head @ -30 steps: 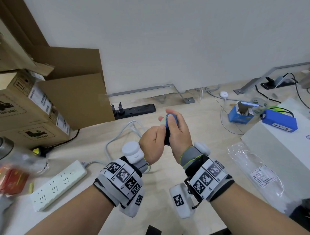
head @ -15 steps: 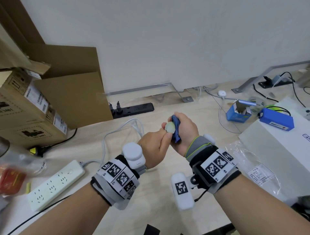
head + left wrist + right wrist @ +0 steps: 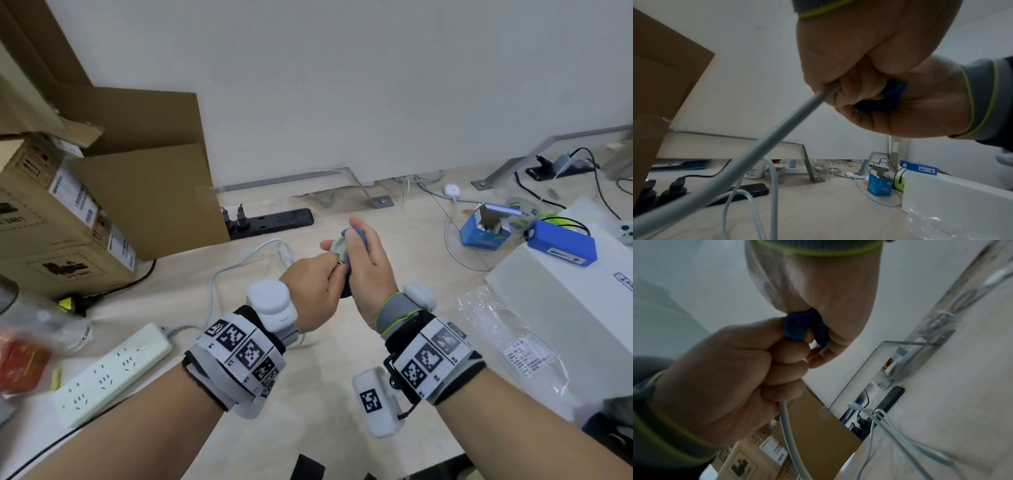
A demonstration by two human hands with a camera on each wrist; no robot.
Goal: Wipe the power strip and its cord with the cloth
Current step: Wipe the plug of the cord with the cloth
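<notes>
Both hands grip cord (slanting down-left), cloth.

Cardboard boxes stacked far left of the hands. Black power strip beyond them, against the wall. Blue carton, blue battery-like pack, white box and clear plastic bag to their right.

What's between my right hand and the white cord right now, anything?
Only the blue cloth: the right hand grips it against the plug end of the cord, which the left hand holds. Nothing else visible intervenes.
</notes>
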